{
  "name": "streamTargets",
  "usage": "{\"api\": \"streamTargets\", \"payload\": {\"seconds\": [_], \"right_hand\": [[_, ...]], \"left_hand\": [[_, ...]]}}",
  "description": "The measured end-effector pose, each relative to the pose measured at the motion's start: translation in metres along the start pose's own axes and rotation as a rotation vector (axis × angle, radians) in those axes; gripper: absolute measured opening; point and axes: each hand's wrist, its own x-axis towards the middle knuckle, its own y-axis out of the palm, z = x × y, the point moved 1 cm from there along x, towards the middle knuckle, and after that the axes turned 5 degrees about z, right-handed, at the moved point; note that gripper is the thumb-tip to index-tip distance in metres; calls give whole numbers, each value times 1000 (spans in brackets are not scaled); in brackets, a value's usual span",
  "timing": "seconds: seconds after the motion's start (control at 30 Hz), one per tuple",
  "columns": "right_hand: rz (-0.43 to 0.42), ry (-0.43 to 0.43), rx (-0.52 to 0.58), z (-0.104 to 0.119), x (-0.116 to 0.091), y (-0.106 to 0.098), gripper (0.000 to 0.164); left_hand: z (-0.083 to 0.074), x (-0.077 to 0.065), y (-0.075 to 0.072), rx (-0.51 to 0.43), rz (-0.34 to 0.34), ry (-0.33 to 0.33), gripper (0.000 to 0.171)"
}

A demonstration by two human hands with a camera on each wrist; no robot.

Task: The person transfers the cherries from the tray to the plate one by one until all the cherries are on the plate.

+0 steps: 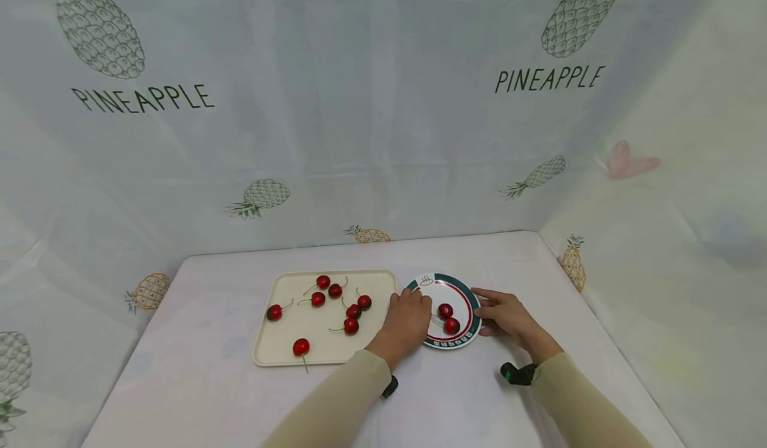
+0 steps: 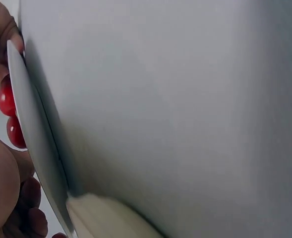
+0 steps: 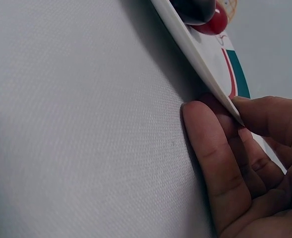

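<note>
A white plate with a green-and-red border holds two red cherries, their stems toward the left. At its right rim my right hand pinches the edge, thumb on top and fingers beneath in the right wrist view. My left hand is at the left rim, fingers curled over it, fingertips hidden in the head view. The left wrist view shows the left hand's curled fingers beside the plate, seen edge-on, and both cherries above it.
Just left of the plate lies a cream tray with several stemmed cherries. One cherry sits near the tray's front rim, its stem crossing it. A pale cloth covers the table; a pineapple-print curtain stands behind.
</note>
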Motion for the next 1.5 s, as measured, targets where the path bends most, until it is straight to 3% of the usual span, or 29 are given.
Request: {"api": "streamTargets", "payload": {"seconds": [0.37,0.67,1.13,1.5], "right_hand": [[0,-6,2,-1,1,1,59],[2,-6,-4,-2,1,1,59],[4,-9,-12,-2,0,0,60],[4,-11,-2,-4,0,0,60]], "left_hand": [[-9,1,4,58,-18,55,20],[-7,-3,-2,10,-4,44,26],[-4,-5,0,2,-35,50,31],[2,-17,-5,-30,-75,41,31]]}}
